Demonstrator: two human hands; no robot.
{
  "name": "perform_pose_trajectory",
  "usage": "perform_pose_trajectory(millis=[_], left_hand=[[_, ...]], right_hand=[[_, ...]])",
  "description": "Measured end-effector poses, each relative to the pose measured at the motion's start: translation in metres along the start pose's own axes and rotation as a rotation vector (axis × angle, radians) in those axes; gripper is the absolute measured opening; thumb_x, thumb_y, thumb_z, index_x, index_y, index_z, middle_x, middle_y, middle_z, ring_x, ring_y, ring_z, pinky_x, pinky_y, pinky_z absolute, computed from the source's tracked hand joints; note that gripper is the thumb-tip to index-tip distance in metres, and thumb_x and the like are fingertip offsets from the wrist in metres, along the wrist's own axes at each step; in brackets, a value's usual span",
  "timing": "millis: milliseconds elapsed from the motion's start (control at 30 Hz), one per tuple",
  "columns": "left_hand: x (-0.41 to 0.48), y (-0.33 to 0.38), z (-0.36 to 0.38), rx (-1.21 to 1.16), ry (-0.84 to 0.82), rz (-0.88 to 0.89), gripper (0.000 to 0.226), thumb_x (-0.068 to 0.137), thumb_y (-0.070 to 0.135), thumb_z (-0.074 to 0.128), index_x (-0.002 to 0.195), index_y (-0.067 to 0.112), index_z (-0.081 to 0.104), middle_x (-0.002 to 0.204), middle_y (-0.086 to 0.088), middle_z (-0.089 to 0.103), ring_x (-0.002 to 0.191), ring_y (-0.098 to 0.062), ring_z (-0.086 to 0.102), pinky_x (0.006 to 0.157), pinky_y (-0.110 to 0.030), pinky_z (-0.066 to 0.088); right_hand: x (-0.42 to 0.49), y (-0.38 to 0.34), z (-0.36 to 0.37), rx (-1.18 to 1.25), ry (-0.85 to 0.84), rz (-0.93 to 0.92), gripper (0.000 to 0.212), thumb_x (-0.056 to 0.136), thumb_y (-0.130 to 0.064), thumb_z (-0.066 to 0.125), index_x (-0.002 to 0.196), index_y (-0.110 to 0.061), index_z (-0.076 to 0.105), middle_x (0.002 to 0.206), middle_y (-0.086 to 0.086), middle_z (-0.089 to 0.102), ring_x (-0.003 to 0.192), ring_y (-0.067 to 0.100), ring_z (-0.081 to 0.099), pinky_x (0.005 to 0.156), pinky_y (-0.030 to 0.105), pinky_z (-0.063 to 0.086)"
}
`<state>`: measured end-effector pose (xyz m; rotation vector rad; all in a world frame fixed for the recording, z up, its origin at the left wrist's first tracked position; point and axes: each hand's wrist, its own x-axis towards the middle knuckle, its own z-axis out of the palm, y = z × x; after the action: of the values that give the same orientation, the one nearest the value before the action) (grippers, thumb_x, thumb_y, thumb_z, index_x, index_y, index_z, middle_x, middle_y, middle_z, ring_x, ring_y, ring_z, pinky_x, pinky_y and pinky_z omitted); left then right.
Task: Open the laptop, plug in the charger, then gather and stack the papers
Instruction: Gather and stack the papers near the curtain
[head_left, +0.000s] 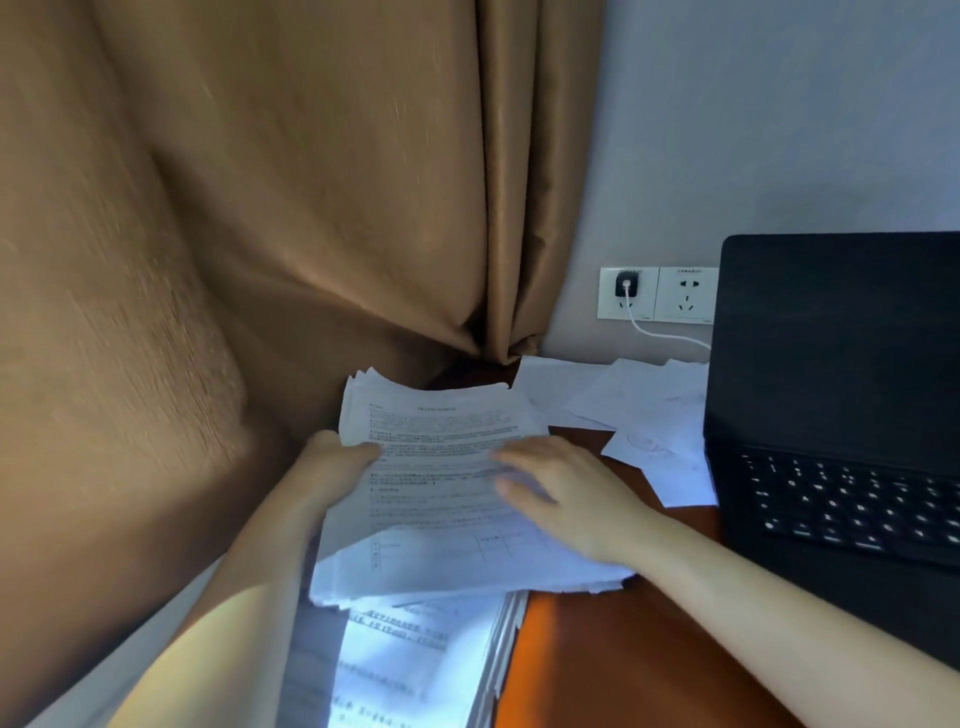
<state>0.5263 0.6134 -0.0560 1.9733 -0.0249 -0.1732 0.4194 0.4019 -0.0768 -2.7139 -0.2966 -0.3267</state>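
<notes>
A thick bundle of printed papers (441, 499) is lifted above the desk at centre. My left hand (337, 462) grips its left edge, thumb on top. My right hand (561, 488) lies flat on the top sheet with straight fingers. Below it, a second pile of printed papers (415, 660) lies at the desk's near left edge. Loose white sheets (649, 415) are spread at the back, beside the laptop (841, 395), which stands open with a dark screen. A black charger (626, 286) sits in the wall socket, its white cable running behind the laptop.
The wooden desk (597, 649) shows bare between the papers and the laptop. A brown curtain (285, 234) hangs close on the left and behind the papers. A second, unused socket (687, 293) is beside the charger on the grey wall.
</notes>
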Motion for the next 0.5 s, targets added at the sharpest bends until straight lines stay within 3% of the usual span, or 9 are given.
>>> perform_pose_trajectory(millis=[67,133,267,333,433,500], left_hand=[[-0.002,0.003,0.001,-0.006,0.014,-0.001,0.021,0.094,0.015,0.053,0.106,0.001,0.064,0.083,-0.011,0.065,0.068,-0.022,0.060,0.056,-0.024,0.042],[-0.002,0.004,0.004,-0.070,0.003,-0.007,0.017,0.095,0.019,0.051,0.101,0.007,0.063,0.081,-0.008,0.065,0.068,-0.021,0.061,0.053,-0.024,0.042],[0.000,0.002,0.005,-0.140,-0.050,-0.008,0.018,0.095,0.021,0.055,0.104,0.009,0.064,0.089,-0.010,0.069,0.075,-0.024,0.065,0.058,-0.026,0.046],[-0.001,0.000,0.006,-0.093,-0.052,0.017,0.020,0.094,0.012,0.056,0.110,0.004,0.064,0.096,-0.014,0.069,0.080,-0.026,0.065,0.064,-0.027,0.047],[0.000,-0.003,0.007,-0.066,-0.025,0.075,0.024,0.093,0.004,0.055,0.116,0.000,0.062,0.107,-0.017,0.066,0.089,-0.029,0.062,0.075,-0.029,0.047],[0.001,-0.004,0.007,-0.057,0.004,0.145,0.025,0.093,0.003,0.053,0.117,0.001,0.061,0.107,-0.015,0.065,0.091,-0.026,0.060,0.078,-0.029,0.045]], right_hand=[[0.001,0.014,-0.001,0.103,0.019,0.174,0.048,0.099,-0.042,0.036,0.142,-0.020,0.040,0.140,-0.007,0.044,0.133,0.013,0.035,0.105,0.025,0.029],[0.000,0.020,-0.001,0.165,-0.071,0.205,0.045,0.101,-0.033,0.039,0.144,-0.020,0.035,0.141,-0.008,0.041,0.128,0.009,0.036,0.099,0.019,0.027],[0.003,0.021,0.005,0.210,-0.137,0.288,0.056,0.100,-0.041,0.037,0.150,-0.020,0.023,0.154,-0.003,0.027,0.142,0.016,0.021,0.109,0.025,0.019],[0.007,0.027,0.001,0.213,-0.135,0.322,0.052,0.098,-0.043,0.041,0.145,-0.023,0.033,0.147,-0.006,0.037,0.137,0.015,0.031,0.103,0.023,0.026],[0.019,0.046,-0.005,-0.017,0.054,0.382,0.040,0.091,-0.048,0.048,0.121,-0.022,0.056,0.124,-0.003,0.060,0.117,0.020,0.053,0.092,0.030,0.041],[0.031,0.068,-0.013,-0.342,0.169,0.467,0.046,0.090,-0.046,0.049,0.127,-0.020,0.054,0.132,0.006,0.053,0.125,0.026,0.045,0.099,0.035,0.036]])
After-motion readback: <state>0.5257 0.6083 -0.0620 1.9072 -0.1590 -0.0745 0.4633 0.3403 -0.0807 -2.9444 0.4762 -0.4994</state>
